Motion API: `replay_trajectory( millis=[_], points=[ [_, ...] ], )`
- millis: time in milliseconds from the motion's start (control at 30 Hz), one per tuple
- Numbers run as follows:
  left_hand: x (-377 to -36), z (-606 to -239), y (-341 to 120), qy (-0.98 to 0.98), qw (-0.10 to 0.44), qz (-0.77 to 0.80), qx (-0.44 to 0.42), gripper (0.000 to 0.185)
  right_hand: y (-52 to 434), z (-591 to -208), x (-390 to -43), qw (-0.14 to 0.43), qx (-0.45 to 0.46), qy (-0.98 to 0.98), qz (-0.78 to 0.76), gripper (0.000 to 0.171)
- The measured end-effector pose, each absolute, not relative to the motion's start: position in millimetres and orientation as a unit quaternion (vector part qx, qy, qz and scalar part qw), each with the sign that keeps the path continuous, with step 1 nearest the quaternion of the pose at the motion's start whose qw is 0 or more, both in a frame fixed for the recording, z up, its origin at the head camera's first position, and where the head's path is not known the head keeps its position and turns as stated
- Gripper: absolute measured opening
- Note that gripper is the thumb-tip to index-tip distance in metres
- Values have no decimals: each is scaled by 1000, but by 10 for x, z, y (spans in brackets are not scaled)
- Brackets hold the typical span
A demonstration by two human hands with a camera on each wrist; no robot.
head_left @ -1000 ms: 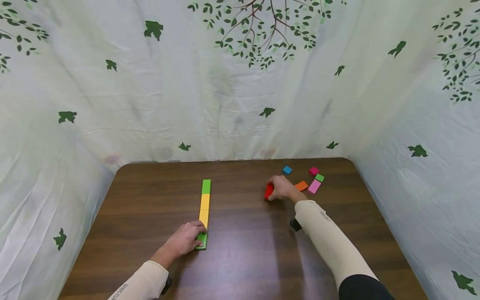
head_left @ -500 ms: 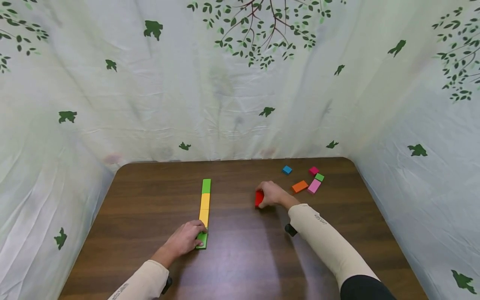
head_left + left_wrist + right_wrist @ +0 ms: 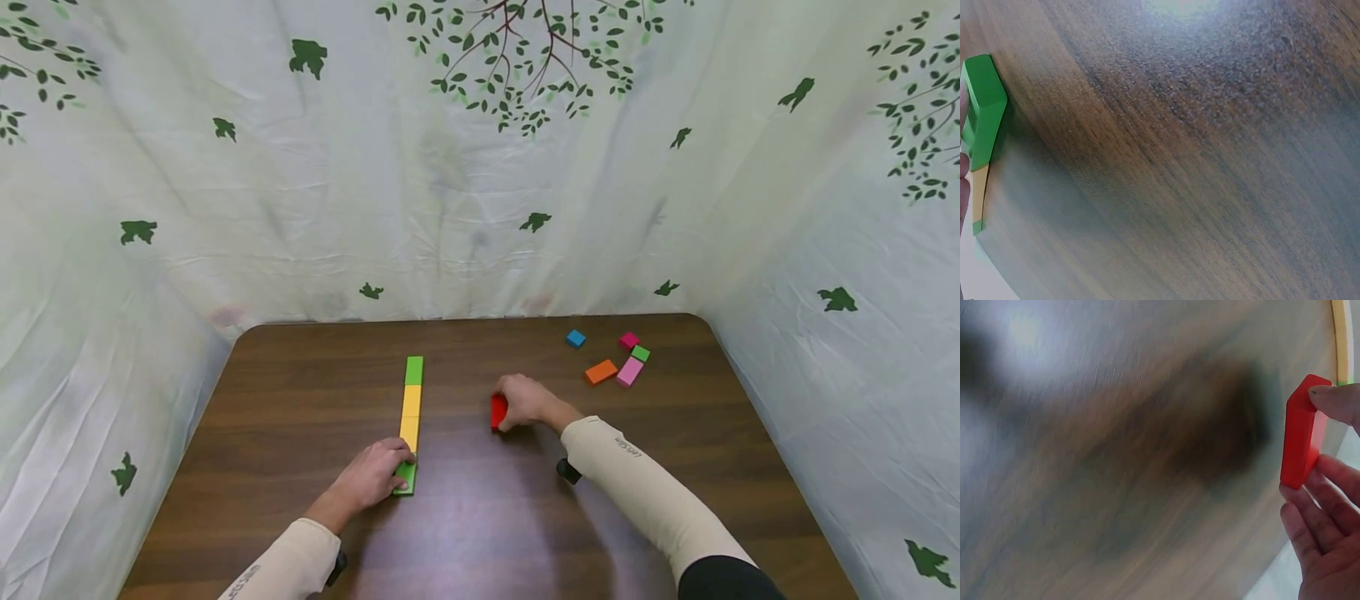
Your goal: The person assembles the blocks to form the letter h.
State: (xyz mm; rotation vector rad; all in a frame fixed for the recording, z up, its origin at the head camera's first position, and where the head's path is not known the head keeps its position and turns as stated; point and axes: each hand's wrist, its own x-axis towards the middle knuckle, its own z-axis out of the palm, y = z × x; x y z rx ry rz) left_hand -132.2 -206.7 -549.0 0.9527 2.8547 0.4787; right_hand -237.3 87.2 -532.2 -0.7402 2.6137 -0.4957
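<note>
A straight row of blocks runs away from me left of centre in the head view: a green block at the far end, two yellow blocks, and a green block nearest me. My left hand grips this near green block, thumb and fingers at its ends. To the right of the row, my right hand carries a red block. In the right wrist view the red block is pinched at its two ends between thumb and fingertips, over the table.
At the back right of the brown table lie an orange block, a pink block, a small green block, a magenta block and a blue block. A leaf-patterned curtain stands behind the table.
My right hand has moved left and nearer to me with the red block, away from the loose blocks, uncovering the orange one. My left hand stays at the near green block.
</note>
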Motion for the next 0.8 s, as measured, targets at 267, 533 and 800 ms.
replay_trajectory(
  millis=[267, 533, 800],
  points=[
    [-1336, -5503, -2058, 936, 49, 156, 312, 26, 666, -5334, -2202, 166, -301, 927, -153, 47],
    [-1341, -5517, -2075, 937, 53, 154, 308, 27, 532, -5337, -2052, 166, -310, 927, -128, 53],
    [-1343, -5536, -2095, 929, 23, 155, 336, 26, 526, -5362, -1925, 173, -312, 925, -135, 51]
  ],
)
